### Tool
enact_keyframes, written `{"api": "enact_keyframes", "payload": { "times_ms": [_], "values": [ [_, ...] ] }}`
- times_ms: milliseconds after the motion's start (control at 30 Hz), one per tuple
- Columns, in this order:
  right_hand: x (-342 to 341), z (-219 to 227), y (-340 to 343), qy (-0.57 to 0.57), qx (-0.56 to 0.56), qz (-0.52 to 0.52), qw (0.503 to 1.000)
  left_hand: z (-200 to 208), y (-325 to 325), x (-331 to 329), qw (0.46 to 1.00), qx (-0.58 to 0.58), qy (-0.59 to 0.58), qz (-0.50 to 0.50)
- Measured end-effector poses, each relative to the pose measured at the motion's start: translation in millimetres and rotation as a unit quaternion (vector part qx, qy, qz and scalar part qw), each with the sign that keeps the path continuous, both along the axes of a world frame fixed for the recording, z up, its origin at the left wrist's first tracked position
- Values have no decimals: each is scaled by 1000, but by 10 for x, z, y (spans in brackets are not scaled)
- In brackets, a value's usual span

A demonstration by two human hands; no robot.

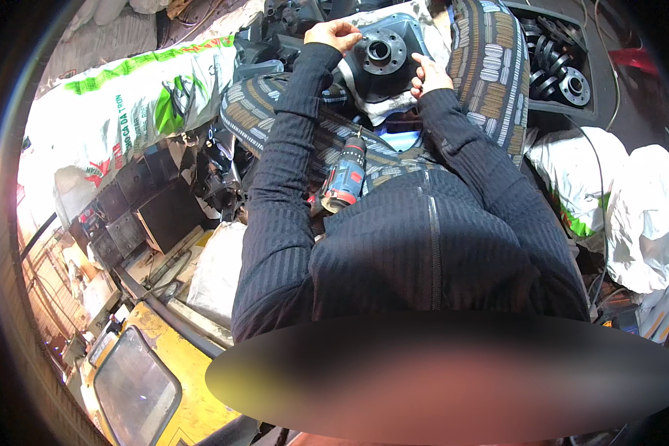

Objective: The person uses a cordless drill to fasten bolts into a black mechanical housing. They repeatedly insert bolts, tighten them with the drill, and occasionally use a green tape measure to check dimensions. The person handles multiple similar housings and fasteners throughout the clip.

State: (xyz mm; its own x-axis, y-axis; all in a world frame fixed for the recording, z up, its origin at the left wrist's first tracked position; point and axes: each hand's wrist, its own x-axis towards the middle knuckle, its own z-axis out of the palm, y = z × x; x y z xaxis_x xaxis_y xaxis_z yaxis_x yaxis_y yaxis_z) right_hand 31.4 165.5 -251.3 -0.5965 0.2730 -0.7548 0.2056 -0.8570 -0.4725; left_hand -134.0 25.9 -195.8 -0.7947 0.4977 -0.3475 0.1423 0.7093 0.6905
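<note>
A black plastic part with a round, holed flange (pixel 397 56) and a wide squarish base lies on a white sack (pixel 384 111) between my knees. My left hand (pixel 330 36) is at the flange's left rim, thumb and fingertips pinched together. Whatever small thing they hold, if any, is too small to name. Beside the base on the right is my right hand (pixel 432 78), its fingers curled and the index fingertip near the part's edge. What it grips, if anything, cannot be made out. A red and blue cordless drill (pixel 346 177) rests in my lap, its bit pointing away from me.
At the right stands a dark crate (pixel 565 105) holding several black flanged parts (pixel 574 85). White sacks (pixel 639 215) lie below it. To the left are a large printed sack (pixel 137 111), black parts (pixel 227 175) in a heap and a yellow machine (pixel 156 349) with a window.
</note>
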Motion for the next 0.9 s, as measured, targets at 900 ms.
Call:
{"api": "enact_keyframes", "payload": {
  "times_ms": [900],
  "values": [
    [-276,-26,-9,12,198,142,970,-438,-300,3,865,203,-414,199]
  ]
}}
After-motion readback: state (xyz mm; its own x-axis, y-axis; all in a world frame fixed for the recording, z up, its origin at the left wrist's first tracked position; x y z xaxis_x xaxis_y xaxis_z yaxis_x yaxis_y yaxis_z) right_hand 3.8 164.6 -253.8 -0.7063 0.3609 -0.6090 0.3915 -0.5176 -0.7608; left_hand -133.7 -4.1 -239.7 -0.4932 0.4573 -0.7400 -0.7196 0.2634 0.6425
